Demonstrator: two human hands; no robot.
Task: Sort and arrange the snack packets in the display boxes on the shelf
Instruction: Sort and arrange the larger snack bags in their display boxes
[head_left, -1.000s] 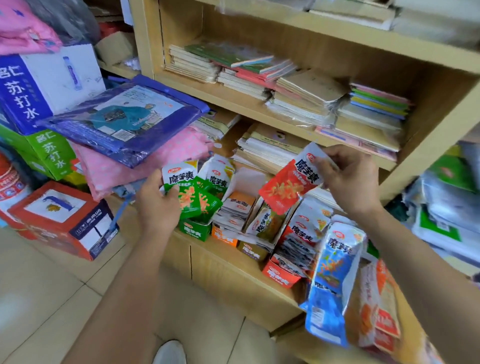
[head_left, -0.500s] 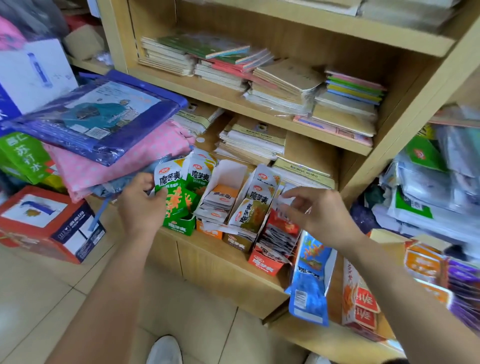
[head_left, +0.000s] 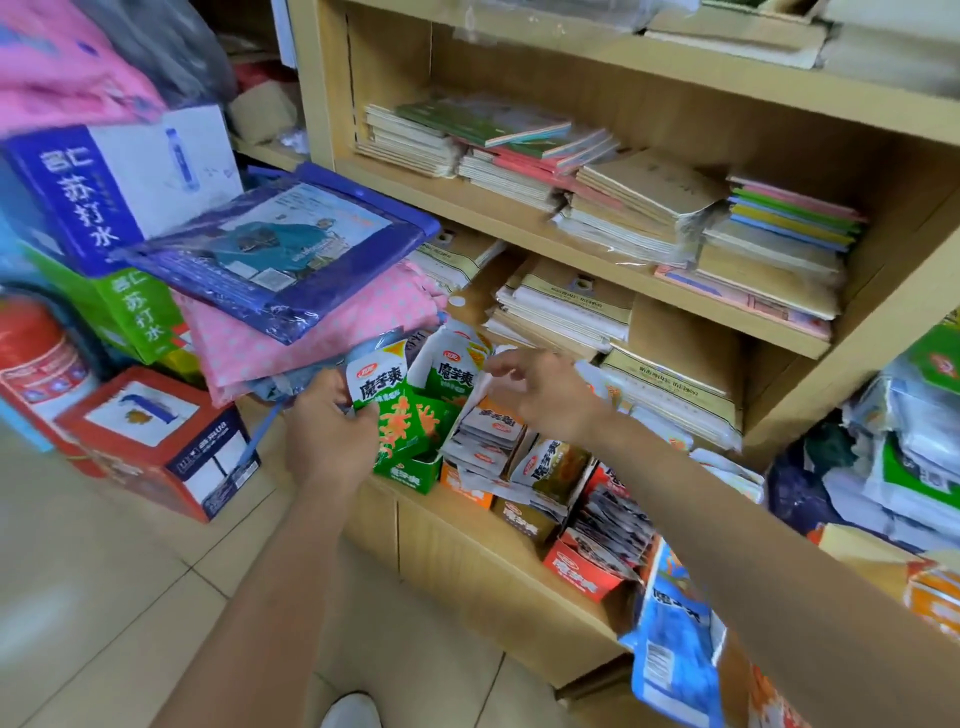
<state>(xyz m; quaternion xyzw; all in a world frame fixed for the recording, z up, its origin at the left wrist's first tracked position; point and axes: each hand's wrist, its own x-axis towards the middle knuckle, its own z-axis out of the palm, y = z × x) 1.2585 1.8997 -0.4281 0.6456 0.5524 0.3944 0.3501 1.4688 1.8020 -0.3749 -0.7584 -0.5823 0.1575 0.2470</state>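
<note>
A row of snack display boxes stands on the low wooden ledge: a green box (head_left: 410, 470), an orange box (head_left: 467, 491), a brown box (head_left: 524, 519) and a red box (head_left: 582, 569). My left hand (head_left: 324, 434) grips green-and-white packets (head_left: 387, 400) at the green box's left side. My right hand (head_left: 545, 392) hovers over the orange box's white packets (head_left: 491, 426) with fingers spread and loosely bent, holding nothing. More green packets (head_left: 452, 374) stand behind. A blue packet strip (head_left: 670, 629) hangs off the ledge at the right.
Stacks of notebooks (head_left: 639, 208) fill the shelves above. A blue raincoat pack (head_left: 280, 254) on pink fabric overhangs the green box from the left. Cartons (head_left: 156, 447) and a red can (head_left: 36, 358) stand on the tiled floor at left. Bagged goods (head_left: 904, 447) crowd the right.
My right hand has let go of the red packet it held up and moved left over the orange box. My left hand stays on the green packets.
</note>
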